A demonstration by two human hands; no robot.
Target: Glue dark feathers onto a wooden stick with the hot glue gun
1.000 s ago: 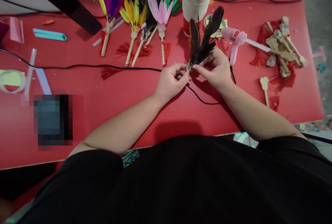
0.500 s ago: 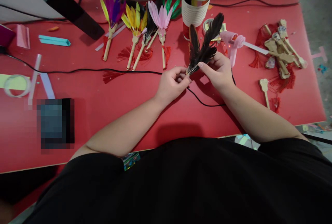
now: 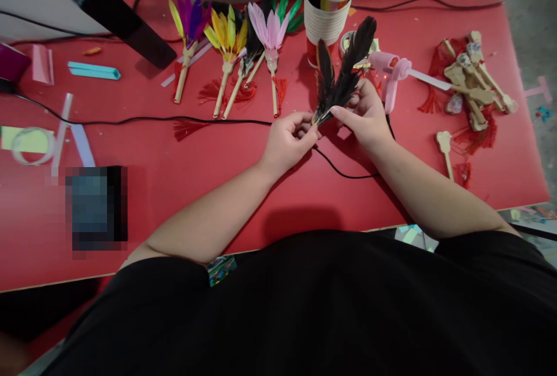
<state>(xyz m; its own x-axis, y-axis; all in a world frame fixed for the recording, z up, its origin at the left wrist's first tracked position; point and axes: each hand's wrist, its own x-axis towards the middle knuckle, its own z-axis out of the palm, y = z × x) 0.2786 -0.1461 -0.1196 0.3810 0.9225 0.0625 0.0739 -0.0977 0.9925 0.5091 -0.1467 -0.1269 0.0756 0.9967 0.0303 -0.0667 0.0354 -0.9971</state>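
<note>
My left hand (image 3: 289,141) pinches the quill ends of a bunch of black feathers (image 3: 342,77), whose tips fan upward and to the right. Thumb and fingers of my right hand (image 3: 368,118) close on the lower right side of the same bunch. Just behind my right hand stands a pink glue gun (image 3: 391,77) with a small red light. A single wooden handle (image 3: 444,147) with a red tassel beside it lies to the right. Finished-looking feather fans, among them a pink one (image 3: 270,31) and a yellow one (image 3: 227,36), lie at the back left of my hands.
Stacked paper cups (image 3: 324,19) stand at the back. A pile of wooden handles (image 3: 474,83) lies at the right. A black cable (image 3: 174,118) crosses the red table (image 3: 195,161). At the left are a black upright object (image 3: 117,16), a tape roll (image 3: 32,147) and a blurred-out dark item (image 3: 98,208).
The feather bunch has tilted slightly more upright, and my right hand has shifted a little up and left. My left hand keeps its hold.
</note>
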